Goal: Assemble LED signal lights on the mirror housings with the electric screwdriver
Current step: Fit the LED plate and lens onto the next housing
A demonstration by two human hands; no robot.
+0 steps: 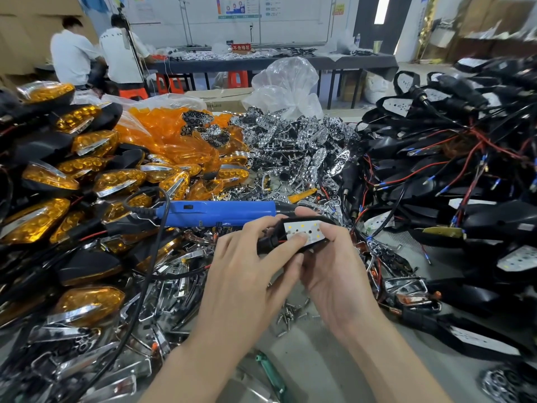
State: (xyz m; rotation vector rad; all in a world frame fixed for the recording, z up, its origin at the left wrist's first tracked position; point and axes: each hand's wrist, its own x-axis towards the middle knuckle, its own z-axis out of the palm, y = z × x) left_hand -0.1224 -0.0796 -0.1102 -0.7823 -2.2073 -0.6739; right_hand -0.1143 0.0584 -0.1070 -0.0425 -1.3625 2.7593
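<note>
- Both hands hold one black mirror housing (271,242) just above the worktable (319,359), in front of the person, with its white LED board (302,229) facing up.
- The left hand (247,257) wraps the housing's stem end. Its fingers are curled over the top and a fingertip presses on the board.
- The right hand (334,271) grips the opposite end, thumb on the upper edge, remaining fingers tucked beneath and partly hidden.
- A blue electric screwdriver (220,212) lies unheld just behind the hands, its tip pointing right towards the housing and its black cord (157,228) looping off to the left.
- Loose screws (292,312) are scattered on the table below the hands.
- Finished amber signal lights (87,167) are heaped on the left, chrome reflectors (293,141) in the middle and wired black housings (436,158) on the right.
- Two workers in white shirts (74,58) sit at the far left of the background, backs turned.
</note>
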